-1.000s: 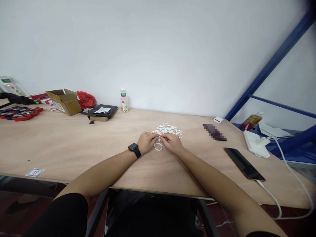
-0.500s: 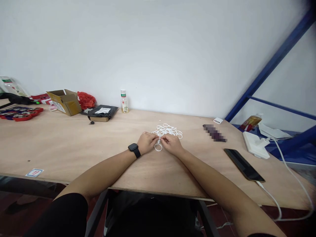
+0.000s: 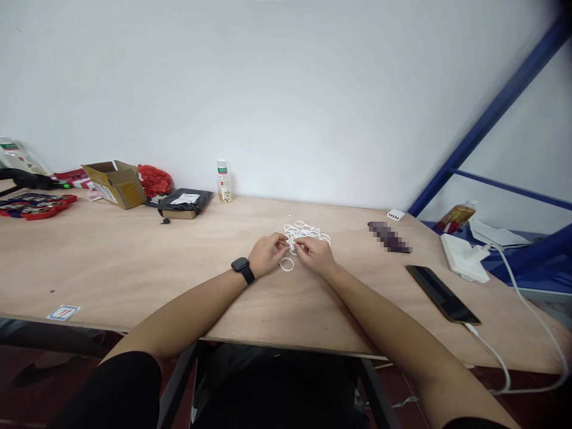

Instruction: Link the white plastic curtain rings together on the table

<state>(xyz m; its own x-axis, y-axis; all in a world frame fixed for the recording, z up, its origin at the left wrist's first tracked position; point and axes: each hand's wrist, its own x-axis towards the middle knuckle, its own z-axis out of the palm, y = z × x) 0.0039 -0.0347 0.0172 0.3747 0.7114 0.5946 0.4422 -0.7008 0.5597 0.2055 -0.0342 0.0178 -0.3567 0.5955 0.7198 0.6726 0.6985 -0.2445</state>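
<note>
1. At the far left of the wooden table [image 3: 134, 268] lies a red tray [image 3: 33, 204]. Next come an open cardboard box [image 3: 115, 183], a red bag [image 3: 154, 179] and a black parcel [image 3: 185, 202], all near the wall.
2. A small sticker [image 3: 62, 311] sits by the front edge, well apart from the hands.
3. A clear bottle [image 3: 223, 181] stands upright against the wall.
4. The left hand [image 3: 267, 254], with a black watch [image 3: 242, 270] on its wrist, rests on the table with thumb and forefinger pinched together.
5. Between the two hands' fingertips is the held ring [image 3: 292, 243], small and white. It looks like a single ring, though it is too small to be sure.
6. A loose ring [image 3: 286, 264] lies flat on the table just below the fingertips, between the hands.
7. The pile of white rings [image 3: 308, 231] lies just beyond the fingertips, towards the wall.
8. The right hand [image 3: 315, 255] mirrors the left, its fingertips closed tight on the same held ring.
9. Further right are a blurred dark object [image 3: 388, 236] and a small white charger [image 3: 395, 214] near the table's back edge.
10. A black phone [image 3: 442, 293] lies face up with a white cable [image 3: 504, 372] plugged into its near end.
11. Off the table's right end are a white adapter [image 3: 462, 257], a tea bottle [image 3: 456, 217] and a blue metal frame [image 3: 491, 113].
</note>
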